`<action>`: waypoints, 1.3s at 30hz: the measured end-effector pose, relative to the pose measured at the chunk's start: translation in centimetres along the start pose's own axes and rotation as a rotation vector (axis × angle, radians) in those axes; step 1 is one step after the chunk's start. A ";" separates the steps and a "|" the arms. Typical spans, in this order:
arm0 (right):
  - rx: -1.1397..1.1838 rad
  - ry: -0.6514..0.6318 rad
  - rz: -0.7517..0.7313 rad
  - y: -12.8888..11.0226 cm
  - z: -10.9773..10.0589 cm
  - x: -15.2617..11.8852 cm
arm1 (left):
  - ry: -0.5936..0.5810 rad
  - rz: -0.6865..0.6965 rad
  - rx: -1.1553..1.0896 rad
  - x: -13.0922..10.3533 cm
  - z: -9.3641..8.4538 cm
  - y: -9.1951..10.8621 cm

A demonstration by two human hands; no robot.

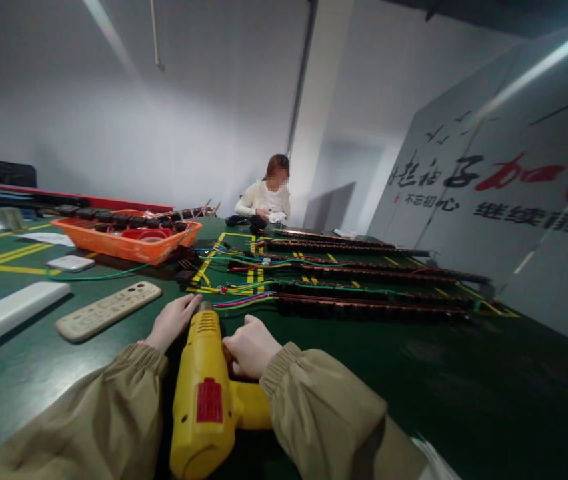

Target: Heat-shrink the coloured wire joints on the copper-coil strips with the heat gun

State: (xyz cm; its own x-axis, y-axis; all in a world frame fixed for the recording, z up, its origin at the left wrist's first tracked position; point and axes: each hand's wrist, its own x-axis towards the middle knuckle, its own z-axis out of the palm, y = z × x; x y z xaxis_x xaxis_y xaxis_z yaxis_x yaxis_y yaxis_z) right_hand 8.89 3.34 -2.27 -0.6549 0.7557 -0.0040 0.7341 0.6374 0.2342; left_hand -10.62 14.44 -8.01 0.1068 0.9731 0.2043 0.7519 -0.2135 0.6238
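Observation:
A yellow heat gun (204,400) with a red label lies on the green table, its nozzle pointing away from me. Left of the nozzle is my left hand (171,322), fingers together and reaching forward; its fingertips are close to the ends of some coloured wires (244,301), and any item in them is hidden. My right hand (253,347) is closed beside the heat gun's barrel, above its handle. What it grips, if anything, cannot be made out. Beyond both hands, the wires run into long dark strips (374,308) lying across the table.
An orange basket (129,248) of dark parts stands at the back left. Nearer are a beige remote control (109,312), a white oblong device (14,313) and a small white box (71,263). A co-worker (267,193) sits at the far edge. Yellow tape marks the table.

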 end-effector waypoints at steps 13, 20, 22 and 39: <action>-0.023 0.058 -0.004 0.8 0.8 -0.8 | -0.031 0.013 -0.019 0.3 -0.2 -0.2; -0.024 0.023 0.129 3.5 1.7 -3.9 | -0.067 0.006 0.013 0.0 -0.2 -0.1; -0.020 0.007 0.167 4.3 1.9 -4.8 | -0.058 0.016 0.011 0.0 -0.1 -0.2; 0.009 0.057 0.233 6.4 2.2 -8.1 | -0.019 -0.029 -0.006 -0.4 -0.3 0.5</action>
State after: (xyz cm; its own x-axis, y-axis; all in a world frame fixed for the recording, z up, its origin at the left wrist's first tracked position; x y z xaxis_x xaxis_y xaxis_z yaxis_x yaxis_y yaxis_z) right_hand 19.31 1.58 -2.90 -0.4764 0.8731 0.1039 0.8680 0.4482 0.2135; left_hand -10.49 13.91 -7.55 0.0970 0.9804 0.1717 0.7509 -0.1853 0.6338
